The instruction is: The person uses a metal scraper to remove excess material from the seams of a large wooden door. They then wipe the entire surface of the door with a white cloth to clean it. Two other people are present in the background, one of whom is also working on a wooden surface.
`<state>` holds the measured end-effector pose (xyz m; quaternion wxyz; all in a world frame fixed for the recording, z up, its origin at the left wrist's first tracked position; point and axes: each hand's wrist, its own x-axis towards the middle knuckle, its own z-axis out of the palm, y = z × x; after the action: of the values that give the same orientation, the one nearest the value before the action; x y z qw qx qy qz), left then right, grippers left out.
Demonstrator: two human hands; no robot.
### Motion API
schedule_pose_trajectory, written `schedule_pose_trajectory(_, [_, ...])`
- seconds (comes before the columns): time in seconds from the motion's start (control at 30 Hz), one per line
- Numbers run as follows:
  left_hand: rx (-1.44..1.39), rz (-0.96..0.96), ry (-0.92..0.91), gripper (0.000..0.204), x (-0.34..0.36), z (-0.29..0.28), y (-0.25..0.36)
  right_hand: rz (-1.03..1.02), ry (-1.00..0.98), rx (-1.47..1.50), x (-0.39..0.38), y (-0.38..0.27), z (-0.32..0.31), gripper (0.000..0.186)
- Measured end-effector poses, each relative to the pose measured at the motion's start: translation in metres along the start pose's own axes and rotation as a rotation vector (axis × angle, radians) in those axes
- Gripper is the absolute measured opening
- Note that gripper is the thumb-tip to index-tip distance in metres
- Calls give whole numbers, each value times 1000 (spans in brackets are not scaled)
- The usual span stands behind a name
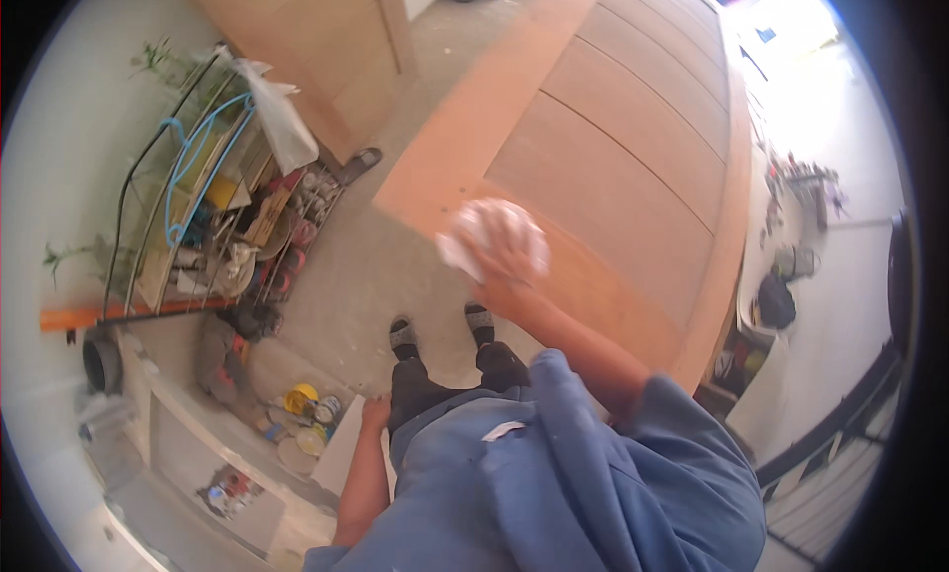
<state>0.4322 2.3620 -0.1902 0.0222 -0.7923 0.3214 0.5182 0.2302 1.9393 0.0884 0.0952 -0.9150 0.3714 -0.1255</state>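
Near the middle of the frame, the right hand (506,259) lies over a bunched white cloth (537,244), its fingers spread and slightly bent, with the cloth held under them; motion blur softens both. The cloth rests on the near left corner of a big wooden panel (633,127), which slants from the centre to the upper right. This surface has a smooth orange-brown border around darker planks parted by thin grooves. The left hand (377,411), below centre, hangs between the dark trousers (410,391) and a pale board (341,455); how far its fingers are bent, and whether they touch the board, I cannot tell.

Below the cloth, grey slippers (402,338) stand on the grey floor (341,285), and a blue shirt (445,503) fills the bottom. At lower left, a yellow tub (300,399) sits among other containers.

At left, a cluttered rack bears a blue hanger (175,234) and a white plastic bag (283,127), with shoes below. A wooden door (306,58) stands at upper left, a loose slipper (359,165) near its foot. Strong light floods the upper right; under it are a pale wall (860,275), a black bag (776,302) and, at lower right, a black railing (835,443).
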Motion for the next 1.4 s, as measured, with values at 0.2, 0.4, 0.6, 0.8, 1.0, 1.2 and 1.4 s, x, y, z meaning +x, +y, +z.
schedule_pose_trajectory(0.2, [400,246,83,51,77,-147,-27,64,307,91,135,-64,99,77])
schedule_pose_trajectory(0.4, [200,314,327,43,156,-201,-122,367,533,27,0,5,45,58])
schedule_pose_trajectory(0.6, [714,362,-70,40,174,-185,-100,626,388,-708,-245,130,-51,43])
schedule_pose_trajectory(0.8, [732,512,-52,42,97,-162,41,1181,525,-769,-353,188,-45,43])
schedule_pose_trajectory(1.0, [104,1102,658,45,-74,-219,308,672,424,-255,-152,45,4,66])
schedule_pose_trajectory(1.2, [202,1083,620,64,-31,-268,418,107,78,-36,-109,-20,6,69])
schedule_pose_trajectory(1.4, [623,968,724,79,-15,-211,433,85,137,-231,-173,48,0,51])
